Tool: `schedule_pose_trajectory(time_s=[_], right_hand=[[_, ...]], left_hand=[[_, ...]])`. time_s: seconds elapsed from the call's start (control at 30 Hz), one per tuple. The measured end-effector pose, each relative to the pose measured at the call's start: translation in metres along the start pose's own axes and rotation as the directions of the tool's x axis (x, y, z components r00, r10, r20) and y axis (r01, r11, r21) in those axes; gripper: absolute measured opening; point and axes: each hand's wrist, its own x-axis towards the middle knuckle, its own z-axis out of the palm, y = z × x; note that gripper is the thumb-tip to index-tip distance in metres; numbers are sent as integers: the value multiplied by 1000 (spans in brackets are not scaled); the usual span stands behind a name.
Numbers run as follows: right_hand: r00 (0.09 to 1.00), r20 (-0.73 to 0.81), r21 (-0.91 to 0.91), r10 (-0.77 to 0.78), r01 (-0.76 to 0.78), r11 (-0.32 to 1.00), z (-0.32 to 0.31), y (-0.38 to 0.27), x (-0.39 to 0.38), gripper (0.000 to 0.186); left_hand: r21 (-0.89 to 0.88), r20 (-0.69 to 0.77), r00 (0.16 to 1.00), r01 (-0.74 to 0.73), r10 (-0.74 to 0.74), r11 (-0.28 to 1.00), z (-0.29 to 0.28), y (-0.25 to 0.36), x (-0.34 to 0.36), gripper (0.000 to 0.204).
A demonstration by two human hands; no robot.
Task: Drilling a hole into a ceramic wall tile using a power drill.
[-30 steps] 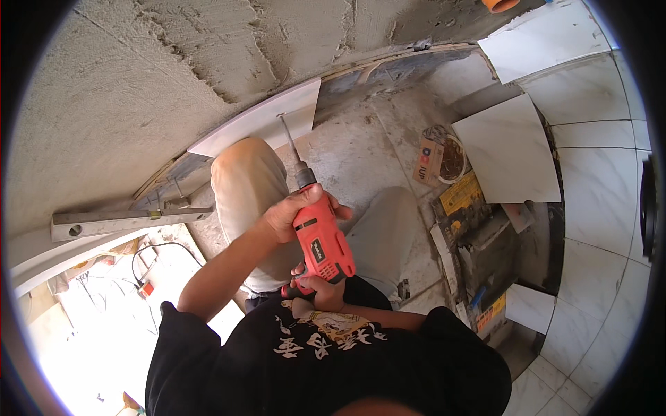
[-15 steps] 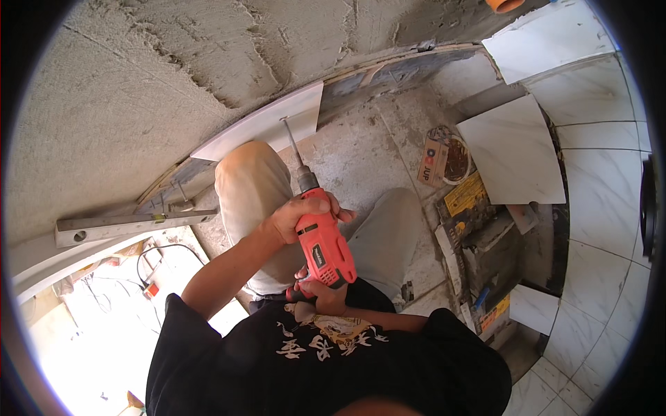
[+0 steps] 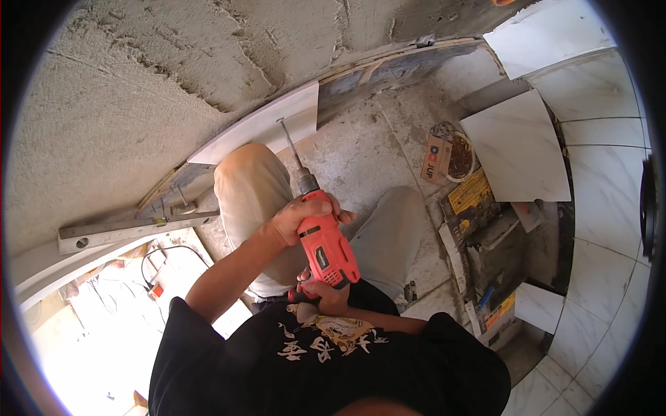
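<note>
A red power drill point(image 3: 326, 243) with a long thin bit point(image 3: 291, 144) points away from me, its tip at the face of a white tile point(image 3: 291, 118) that stands against the base of the wall. My left hand point(image 3: 305, 216) wraps round the front of the drill's body, just behind the chuck. Close to my belly, my right hand point(image 3: 327, 297) grips the handle at the rear; part of its fingers is hidden by the drill. Whether the tip has gone into the tile I cannot tell.
A long spirit level point(image 3: 139, 229) lies at the left. Rough mortar covers the wall point(image 3: 173, 90) ahead. On the right are a cardboard box point(image 3: 436, 161), a round tub point(image 3: 461, 158), a large loose tile point(image 3: 517, 149) and yellow-marked bags point(image 3: 470, 193). A power cord point(image 3: 173, 248) lies lower left.
Almost everything holds still; the view has shifted slightly. Both hands keep their grip on the drill, and its bit stays at the tile.
</note>
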Motion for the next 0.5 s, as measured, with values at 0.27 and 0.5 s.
schedule_pose_trajectory(time_s=[0.27,0.5], right_hand=[[1000,-16,44,-8,8,999,2,-2,0,25],[1000,12,69,21,-22,997,-3,-4,3,26]], left_hand=[[12,5,1000,-14,14,1000,2,-1,1,20],[31,-39,999,-5,6,1000,-1,-2,2,23]])
